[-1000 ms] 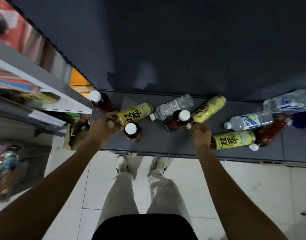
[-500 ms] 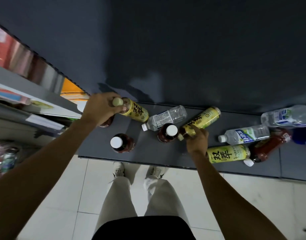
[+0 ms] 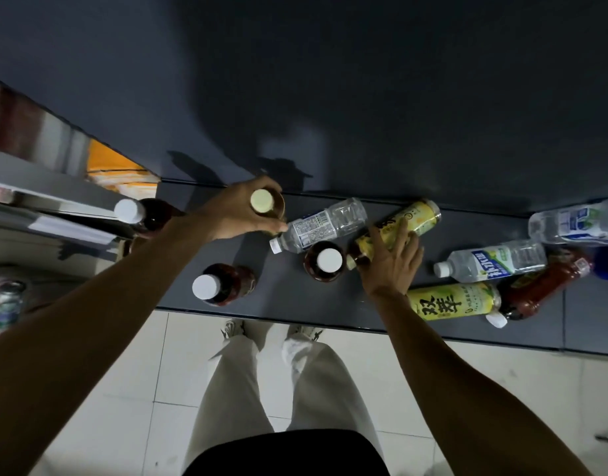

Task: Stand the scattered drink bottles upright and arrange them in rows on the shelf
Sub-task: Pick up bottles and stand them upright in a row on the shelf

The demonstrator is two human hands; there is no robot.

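Left hand [image 3: 240, 211] clamped around an upright yellow-capped bottle [image 3: 262, 201]. Right hand [image 3: 390, 262], fingers spread, rests on the lying yellow tea bottle [image 3: 417, 218] at two o'clock.

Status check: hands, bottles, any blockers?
Left hand grips upright yellow bottle. Right hand open on lying yellow bottle. Clear bottle lies between them.
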